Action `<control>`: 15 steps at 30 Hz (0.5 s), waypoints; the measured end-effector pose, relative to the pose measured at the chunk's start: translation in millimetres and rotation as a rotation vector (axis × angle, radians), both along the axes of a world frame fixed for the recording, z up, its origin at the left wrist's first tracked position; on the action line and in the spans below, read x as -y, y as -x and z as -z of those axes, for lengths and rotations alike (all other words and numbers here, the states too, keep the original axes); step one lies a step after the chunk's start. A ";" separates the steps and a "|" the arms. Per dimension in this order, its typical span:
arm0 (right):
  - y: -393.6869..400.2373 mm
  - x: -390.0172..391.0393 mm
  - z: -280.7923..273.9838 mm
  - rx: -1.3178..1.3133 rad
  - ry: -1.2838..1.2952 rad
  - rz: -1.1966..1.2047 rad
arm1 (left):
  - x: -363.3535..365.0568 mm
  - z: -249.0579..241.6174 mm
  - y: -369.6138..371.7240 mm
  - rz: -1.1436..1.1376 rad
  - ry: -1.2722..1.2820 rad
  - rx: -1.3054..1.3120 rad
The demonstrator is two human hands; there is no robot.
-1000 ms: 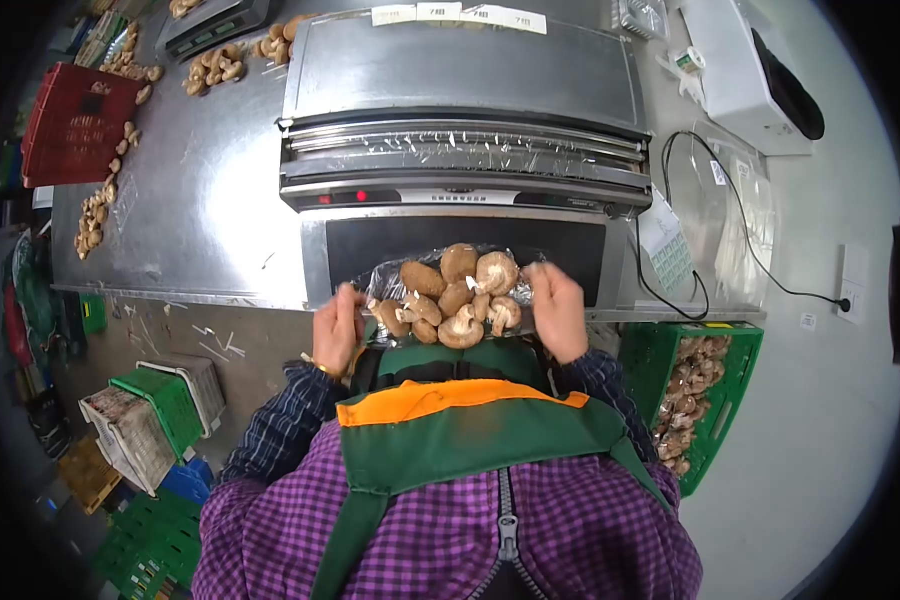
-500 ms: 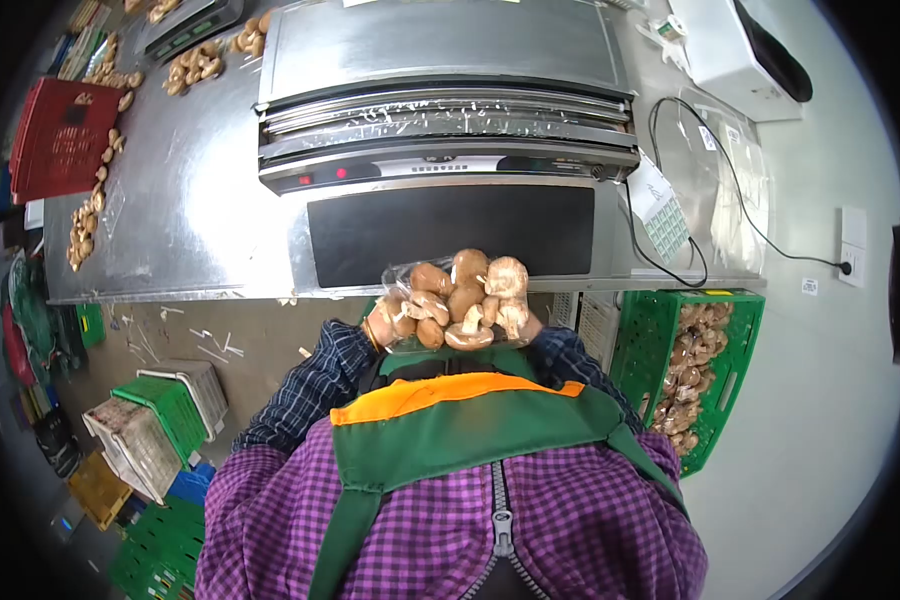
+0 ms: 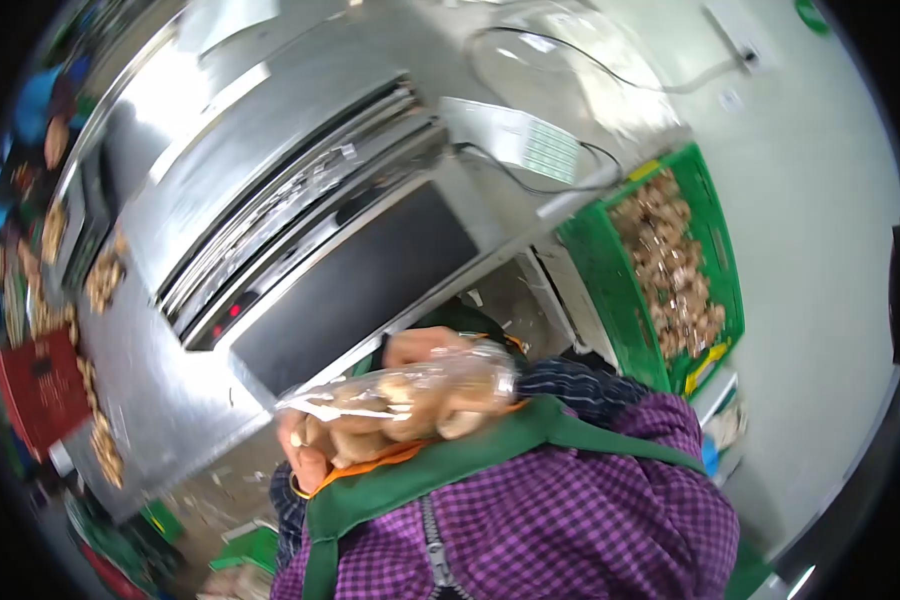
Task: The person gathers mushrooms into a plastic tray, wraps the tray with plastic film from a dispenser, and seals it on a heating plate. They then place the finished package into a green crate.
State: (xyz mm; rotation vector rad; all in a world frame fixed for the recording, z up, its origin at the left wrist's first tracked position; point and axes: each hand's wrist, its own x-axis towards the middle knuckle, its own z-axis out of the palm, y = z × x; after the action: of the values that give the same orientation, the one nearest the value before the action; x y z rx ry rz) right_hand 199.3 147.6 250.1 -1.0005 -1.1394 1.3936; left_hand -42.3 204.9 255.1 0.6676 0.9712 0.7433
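A clear plastic-wrapped pack of brown mushrooms is held close to my chest, tilted and partly blurred. My left hand wraps round its left end, thumb on the near side. Along the pack's far upper edge lies my right hand, bent round the film; its fingertips are partly hidden behind the pack. Just beyond the pack is the black plate of a metal wrapping machine, with two red lights on its front.
A green crate full of wrapped mushrooms stands at the right, beside the table edge. Loose mushrooms, a red basket and a scale are on the metal table at left. A cable crosses near a label sheet.
My view has turned to the right, toward the green crate. The mushroom pack has been tipped up in my hands, and my right hand has shifted to its far edge.
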 end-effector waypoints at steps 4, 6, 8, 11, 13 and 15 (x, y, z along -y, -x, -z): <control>-0.7 16.5 -3.0 -1.174 0.450 -0.036 | -14.5 -11.2 -55.1 0.285 0.213 0.188; 16.4 27.0 72.7 -0.042 -0.085 0.288 | -22.9 -8.0 -78.2 0.307 0.236 0.130; -24.0 28.5 9.6 0.172 0.159 0.006 | -29.5 3.0 -94.1 0.256 0.205 0.067; -43.1 45.3 30.6 -0.747 0.250 0.383 | -36.1 20.5 -129.4 0.425 -0.113 0.052; -69.8 58.1 25.0 -1.087 0.089 0.687 | -23.3 14.6 -171.3 0.653 -0.154 0.092; -115.2 96.7 39.8 -0.946 -0.004 0.846 | -10.7 17.7 -213.8 0.937 -0.394 0.122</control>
State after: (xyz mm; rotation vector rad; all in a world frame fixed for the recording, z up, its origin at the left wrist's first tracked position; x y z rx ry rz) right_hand 314.6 50.9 210.4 -0.5584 0.0192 0.9392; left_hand 171.5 215.6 237.5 1.2767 0.3073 0.1222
